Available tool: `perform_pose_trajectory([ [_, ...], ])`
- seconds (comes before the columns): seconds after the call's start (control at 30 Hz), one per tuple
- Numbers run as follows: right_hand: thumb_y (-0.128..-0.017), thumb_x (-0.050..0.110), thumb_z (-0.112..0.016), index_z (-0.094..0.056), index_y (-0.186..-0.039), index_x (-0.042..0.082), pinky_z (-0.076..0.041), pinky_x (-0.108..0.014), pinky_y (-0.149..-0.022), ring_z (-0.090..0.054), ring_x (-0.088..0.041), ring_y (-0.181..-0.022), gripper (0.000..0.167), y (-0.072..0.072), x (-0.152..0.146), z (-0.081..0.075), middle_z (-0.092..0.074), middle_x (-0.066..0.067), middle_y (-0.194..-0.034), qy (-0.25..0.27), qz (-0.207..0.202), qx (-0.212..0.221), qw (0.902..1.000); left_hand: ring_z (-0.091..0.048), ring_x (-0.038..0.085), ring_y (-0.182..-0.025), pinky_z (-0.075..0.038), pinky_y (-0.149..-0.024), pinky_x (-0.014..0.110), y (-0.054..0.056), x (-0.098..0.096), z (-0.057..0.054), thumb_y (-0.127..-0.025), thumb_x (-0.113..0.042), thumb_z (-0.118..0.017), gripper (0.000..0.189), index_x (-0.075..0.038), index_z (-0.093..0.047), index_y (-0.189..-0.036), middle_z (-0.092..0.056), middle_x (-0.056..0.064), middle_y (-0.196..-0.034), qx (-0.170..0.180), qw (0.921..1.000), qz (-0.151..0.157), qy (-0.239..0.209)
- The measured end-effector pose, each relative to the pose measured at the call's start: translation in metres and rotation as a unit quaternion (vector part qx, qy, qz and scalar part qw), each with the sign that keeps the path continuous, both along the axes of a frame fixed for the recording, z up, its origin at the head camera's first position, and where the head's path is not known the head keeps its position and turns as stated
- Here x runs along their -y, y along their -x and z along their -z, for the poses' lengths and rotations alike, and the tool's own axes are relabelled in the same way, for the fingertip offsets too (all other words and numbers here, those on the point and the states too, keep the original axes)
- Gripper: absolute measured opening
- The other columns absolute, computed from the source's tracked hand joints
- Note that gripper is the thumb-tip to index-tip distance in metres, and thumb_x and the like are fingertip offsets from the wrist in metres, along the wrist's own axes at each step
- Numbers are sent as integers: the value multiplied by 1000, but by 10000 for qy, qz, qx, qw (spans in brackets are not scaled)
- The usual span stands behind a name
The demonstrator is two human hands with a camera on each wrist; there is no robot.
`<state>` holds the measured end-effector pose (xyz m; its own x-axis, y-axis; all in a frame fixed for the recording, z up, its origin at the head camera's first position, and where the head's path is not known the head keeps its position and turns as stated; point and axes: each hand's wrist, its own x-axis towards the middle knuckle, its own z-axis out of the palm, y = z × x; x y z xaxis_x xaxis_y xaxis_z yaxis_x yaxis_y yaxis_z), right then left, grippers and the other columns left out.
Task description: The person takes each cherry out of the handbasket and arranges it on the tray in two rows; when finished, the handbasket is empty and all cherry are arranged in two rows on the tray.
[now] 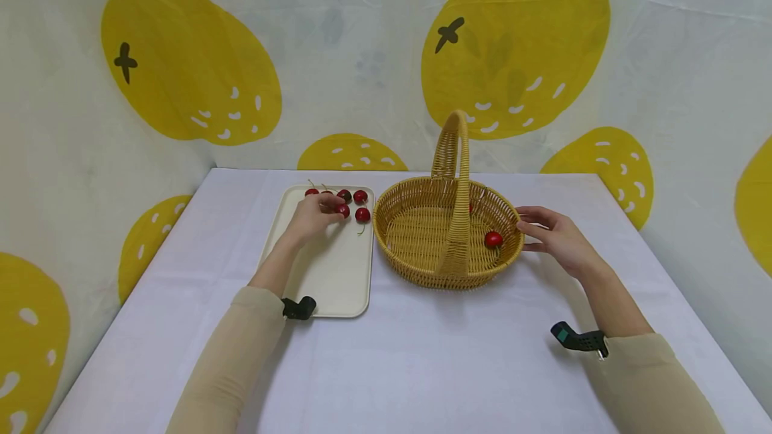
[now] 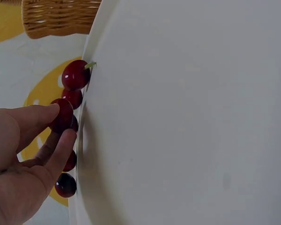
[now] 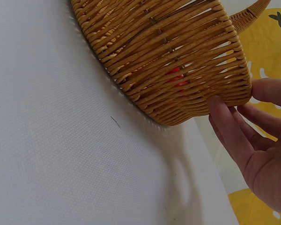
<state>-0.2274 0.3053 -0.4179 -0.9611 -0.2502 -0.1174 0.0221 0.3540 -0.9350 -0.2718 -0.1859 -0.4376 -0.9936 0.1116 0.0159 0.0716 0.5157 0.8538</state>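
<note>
My left hand (image 1: 315,216) pinches a dark red cherry (image 2: 62,115) between thumb and fingertips, over the far part of a cream tray (image 1: 328,273). Several more cherries lie around it in that far part, among them a stemmed cherry (image 1: 362,215) near the tray's right side; the hand partly covers some. On the right, a woven basket (image 1: 416,273) with a tall handle (image 1: 456,233) stands beside the tray. A red cherry (image 1: 493,240) rests inside it, and another is mostly hidden behind the handle. My right hand (image 1: 561,240) holds the basket's right rim, thumb at the edge and fingers against the outer wall.
A white cloth (image 1: 458,367) covers the table. Behind and at the sides hangs a pale curtain (image 1: 350,52) printed with large yellow fruit. The basket handle rises high above the rim. Each wrist wears a small black camera (image 1: 299,307).
</note>
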Motion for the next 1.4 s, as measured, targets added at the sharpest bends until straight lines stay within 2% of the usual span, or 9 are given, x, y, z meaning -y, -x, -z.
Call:
perform_pose_trajectory([
  [0.17, -108, 28, -57, -35, -155, -5, -58, -29, -84, -60, -2, -106, 61, -1, 1, -1, -42, -28, -149, -23, 21, 22, 10000, -67, 31, -109, -51, -94, 39, 1, 0, 3, -91, -4, -76, 31, 0, -71, -122, -69, 15, -115, 175, 9998, -26, 112],
  [0.53, -108, 28, -55, -34, -156, -4, -58, -29, -84, -59, -2, -106, 61, 0, 0, -1, -41, -28, -151, -98, 24, 65, 9999, -64, 29, -105, -51, -92, 38, 0, 0, 6, -92, -1, -74, 30, -1, -71, -122, -69, 14, -114, 156, 9996, 29, 237],
  [0.97, -109, 28, -55, -33, -156, -3, -57, -28, -85, -58, -4, -108, 61, 0, 1, -1, -40, -27, -152, -126, 28, 75, 9999, -65, 33, -108, -51, -95, 41, -2, 3, 3, -91, -1, -75, 31, 1, -71, -122, -68, 17, -114, 102, 9997, 85, 194],
  [1.17, -108, 28, -55, -33, -156, -3, -57, -28, -85, -59, -4, -108, 61, -1, 0, -1, -40, -27, -152, -104, 15, 65, 9999, -64, 34, -113, -51, -95, 42, -2, 7, 2, -91, -3, -76, 36, 2, -69, -126, -66, 19, -121, 165, 9997, 130, 157],
  [1.4, -108, 29, -56, -34, -156, -4, -57, -28, -84, -59, -3, -107, 62, -2, 1, -2, -41, -27, -151, -67, 24, 36, 10000, -65, 37, -113, -50, -99, 45, -5, 9, -4, -91, -3, -76, 35, 3, -68, -125, -64, 21, -124, 45, 9998, 142, 163],
])
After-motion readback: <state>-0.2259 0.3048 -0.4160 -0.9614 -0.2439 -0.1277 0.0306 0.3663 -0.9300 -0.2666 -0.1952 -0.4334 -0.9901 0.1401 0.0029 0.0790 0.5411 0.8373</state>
